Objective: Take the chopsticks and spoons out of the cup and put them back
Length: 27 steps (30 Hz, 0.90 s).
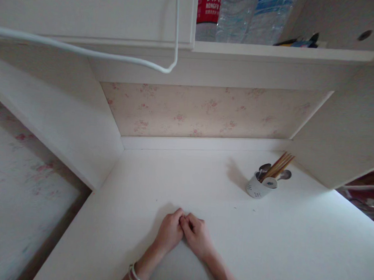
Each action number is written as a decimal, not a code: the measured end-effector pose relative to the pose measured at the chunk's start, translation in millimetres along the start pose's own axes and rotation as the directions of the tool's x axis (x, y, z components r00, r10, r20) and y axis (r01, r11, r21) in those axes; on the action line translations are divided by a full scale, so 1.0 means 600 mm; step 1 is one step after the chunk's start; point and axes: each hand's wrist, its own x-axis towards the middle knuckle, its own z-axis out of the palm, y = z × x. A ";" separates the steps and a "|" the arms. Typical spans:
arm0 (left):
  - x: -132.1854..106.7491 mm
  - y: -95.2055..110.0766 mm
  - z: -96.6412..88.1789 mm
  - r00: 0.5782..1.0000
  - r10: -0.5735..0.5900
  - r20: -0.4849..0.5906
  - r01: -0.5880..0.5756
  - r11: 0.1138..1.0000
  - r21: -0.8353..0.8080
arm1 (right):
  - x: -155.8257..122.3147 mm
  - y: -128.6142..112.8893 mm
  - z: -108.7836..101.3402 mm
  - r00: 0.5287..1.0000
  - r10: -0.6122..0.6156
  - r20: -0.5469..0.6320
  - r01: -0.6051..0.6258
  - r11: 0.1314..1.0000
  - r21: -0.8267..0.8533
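Note:
Near the front middle of the white tabletop [185, 173], my left hand [170, 230] and my right hand [197, 234] rest against each other, both with curled fingers. Their knuckles and thumbs touch. Nothing shows in either hand, though the inner sides of the fingers are hidden. Silver bangles [137, 276] circle my left wrist. Ahead and to the right of my hands stands a white holder with small holes [256, 190], upright. In it are wooden chopsticks [278, 166], metal spoons [285, 174] and a pale spoon with a dark mark [270, 183].
Above the table runs an open shelf [274, 51] with a red-labelled package [209, 8] and clear plastic bottles [254, 17]. A white cable [116, 58] hangs across the upper left. Side panels [343, 124] bound the table, with floral wallpaper [201, 111] behind.

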 end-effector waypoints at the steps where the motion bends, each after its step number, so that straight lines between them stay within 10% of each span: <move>1: 0.000 0.000 0.000 1.000 -0.001 0.001 0.001 1.000 0.005 | 0.000 0.000 0.000 1.000 -0.001 0.001 0.001 1.000 0.002; 22: 0.003 -0.001 0.001 1.000 -0.022 0.009 0.023 1.000 -0.014 | -0.001 -0.001 -0.012 0.995 0.072 -0.071 -0.062 0.989 0.134; 24: 0.003 -0.002 0.002 0.999 -0.045 0.002 0.045 0.999 -0.006 | 0.001 0.016 -0.046 0.952 0.193 -0.237 -0.147 0.969 0.201; 27: 0.005 -0.004 0.002 0.998 -0.068 -0.002 0.068 0.998 -0.005 | -0.002 0.055 -0.135 0.762 0.365 -0.535 -0.271 0.930 0.249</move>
